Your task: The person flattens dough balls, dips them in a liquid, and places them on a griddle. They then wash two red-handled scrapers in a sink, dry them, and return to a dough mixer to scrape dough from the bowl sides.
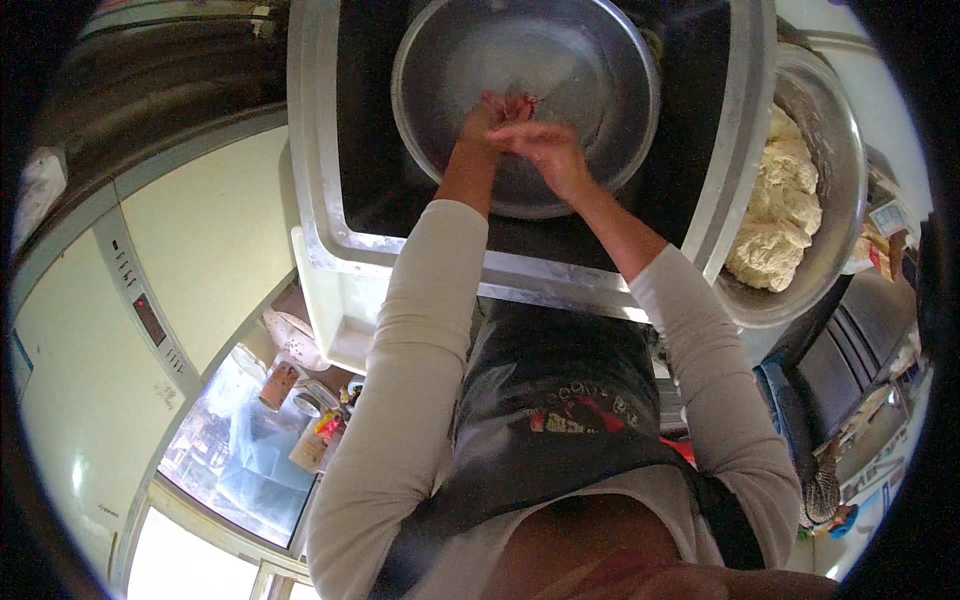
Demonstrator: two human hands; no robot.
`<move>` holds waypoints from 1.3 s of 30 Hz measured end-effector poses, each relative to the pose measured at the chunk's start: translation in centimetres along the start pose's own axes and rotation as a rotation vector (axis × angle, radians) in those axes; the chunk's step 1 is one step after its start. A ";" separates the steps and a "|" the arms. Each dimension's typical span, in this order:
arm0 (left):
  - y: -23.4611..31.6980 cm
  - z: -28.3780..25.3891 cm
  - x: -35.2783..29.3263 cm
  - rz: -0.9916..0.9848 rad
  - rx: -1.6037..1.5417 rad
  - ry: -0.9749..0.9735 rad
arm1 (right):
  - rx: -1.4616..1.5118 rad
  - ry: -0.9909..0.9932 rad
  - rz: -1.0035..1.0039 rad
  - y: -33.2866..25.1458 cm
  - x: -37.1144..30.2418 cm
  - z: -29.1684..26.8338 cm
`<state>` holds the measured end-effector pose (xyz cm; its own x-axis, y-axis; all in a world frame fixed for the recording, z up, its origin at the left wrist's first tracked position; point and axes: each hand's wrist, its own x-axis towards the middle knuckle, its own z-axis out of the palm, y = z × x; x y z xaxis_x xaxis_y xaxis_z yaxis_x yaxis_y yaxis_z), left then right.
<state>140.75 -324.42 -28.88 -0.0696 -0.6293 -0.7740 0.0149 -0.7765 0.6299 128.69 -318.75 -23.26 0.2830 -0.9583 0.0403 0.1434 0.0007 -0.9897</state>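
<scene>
My two hands meet over a wide round metal basin (402, 118), which stands inside a dark sink with a pale rim (318, 130). My left hand (490, 113) reaches in over the basin with its fingers loosely bent and apart, holding nothing that I can see. Across its wrist and heel lies my right hand (548, 150), fingers stretched out and touching the left hand. The basin's inside looks wet and greyish; how much liquid it holds is unclear.
Right of the sink, a large metal bowl (848, 180) holds a lump of pale dough (778, 215). A white tray (335, 300) sits at the sink's lower left. Farther left stands a cream-coloured appliance (215, 230). A tin can (279, 386) is among clutter below the tray.
</scene>
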 end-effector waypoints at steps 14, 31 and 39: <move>3.9 0.0 -2.4 0.768 1.450 -0.783 | -0.933 -0.755 0.042 -5.8 8.5 -1.1; 6.1 -0.5 -2.3 0.568 0.500 0.267 | -0.757 0.310 0.573 3.3 3.6 -6.6; 1.8 1.5 -0.3 -0.191 -0.587 0.178 | 0.935 0.796 0.852 9.6 1.4 -1.9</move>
<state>139.27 -325.62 -27.43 0.0411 -0.4344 -0.8998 0.5654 -0.7324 0.3794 128.68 -320.68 -33.00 0.0583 -0.4768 -0.8771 0.8323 0.5083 -0.2210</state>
